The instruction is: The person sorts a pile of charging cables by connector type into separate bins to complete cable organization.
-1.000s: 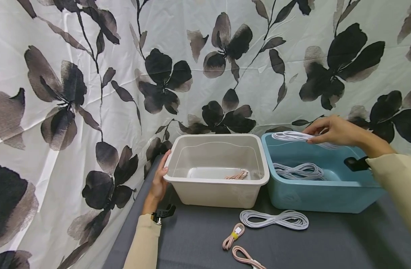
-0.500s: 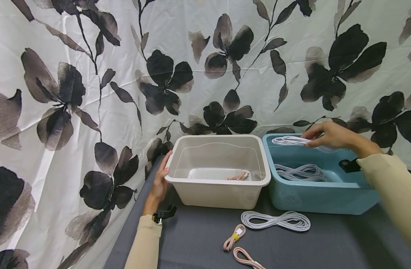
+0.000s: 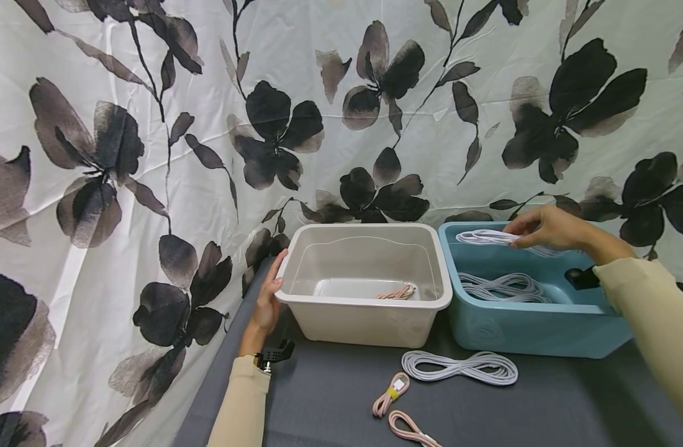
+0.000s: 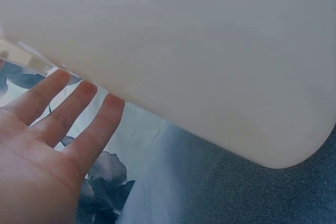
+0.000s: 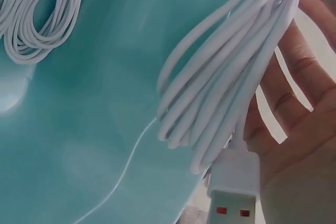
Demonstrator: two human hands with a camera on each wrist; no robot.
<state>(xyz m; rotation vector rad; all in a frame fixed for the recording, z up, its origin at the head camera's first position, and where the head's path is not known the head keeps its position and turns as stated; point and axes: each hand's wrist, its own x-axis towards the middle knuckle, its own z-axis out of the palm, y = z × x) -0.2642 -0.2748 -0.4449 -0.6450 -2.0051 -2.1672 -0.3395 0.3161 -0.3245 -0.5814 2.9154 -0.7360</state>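
My right hand [image 3: 551, 231] pinches a looped bundle of white USB cable [image 3: 487, 237] over the blue bin [image 3: 542, 329]. In the right wrist view, the bundle's USB plug [image 5: 233, 184] hangs beside the palm. A second white cable bundle [image 3: 503, 287] lies inside that bin. My left hand [image 3: 265, 307] touches the left side of the beige bin [image 3: 364, 323], its fingers fairly straight. The left wrist view shows several fingertips [image 4: 110, 100] right at the bin's edge. In the beige bin lies a pink cable bundle [image 3: 397, 292].
In front of the bins, a white cable bundle [image 3: 461, 367] lies on the dark grey table [image 3: 319, 391]. Nearer are a pink cable with a yellow band [image 3: 390, 394] and another pink cable [image 3: 411, 429]. A floral curtain [image 3: 297, 37] hangs behind.
My right hand has shifted slightly lower with the white cable, and its forearm has swung a little left. The left hand keeps its place at the beige bin.
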